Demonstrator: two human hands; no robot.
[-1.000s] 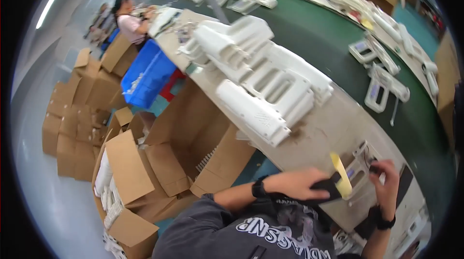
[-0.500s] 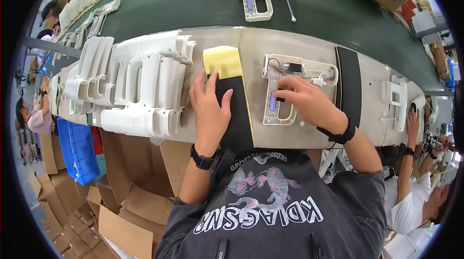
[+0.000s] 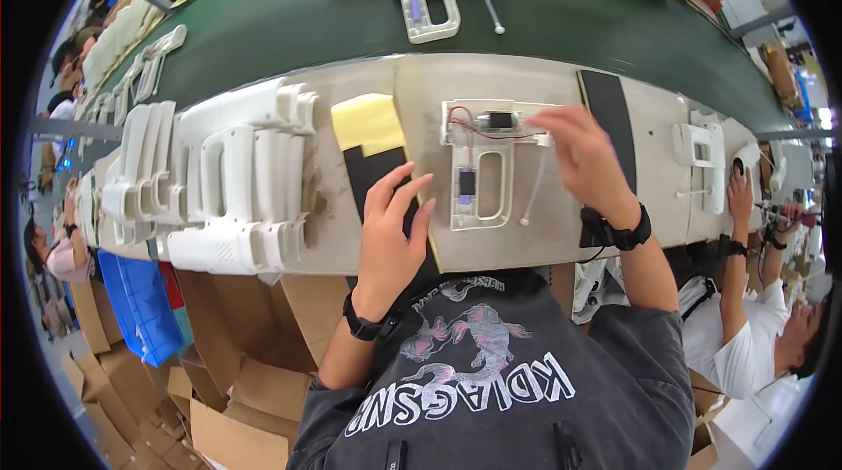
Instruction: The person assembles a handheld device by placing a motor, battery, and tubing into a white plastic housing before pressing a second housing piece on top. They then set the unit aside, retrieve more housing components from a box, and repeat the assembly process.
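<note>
My left hand (image 3: 396,229) is open, fingers spread, over a black foam strip (image 3: 377,176) with a yellow sheet (image 3: 368,122) at its far end. To the right lies a white pistol-shaped half housing (image 3: 507,181), its inside facing up. It holds a motor-like cylinder with a black pad (image 3: 500,121), red and dark wires (image 3: 462,126), and a purple cylinder with a black pad (image 3: 467,181) in the handle. My right hand (image 3: 586,159), slightly blurred, hovers by the housing's right end with fingers apart and nothing visible in them. A thin white rod with a ball tip (image 3: 526,219) extends below that end.
Stacked white shells (image 3: 232,167) fill the table's left. A second black strip (image 3: 607,110) lies right of the housing. Beyond is a green conveyor (image 3: 289,32) carrying similar assemblies (image 3: 430,1). A blue crate (image 3: 145,312) and cardboard boxes stand below left; a co-worker's hand (image 3: 741,194) works at right.
A black pad now sits on the purple cylinder. My right hand has left the handle and moved up and right; my left hand has come nearer me. The view has shifted slightly.
</note>
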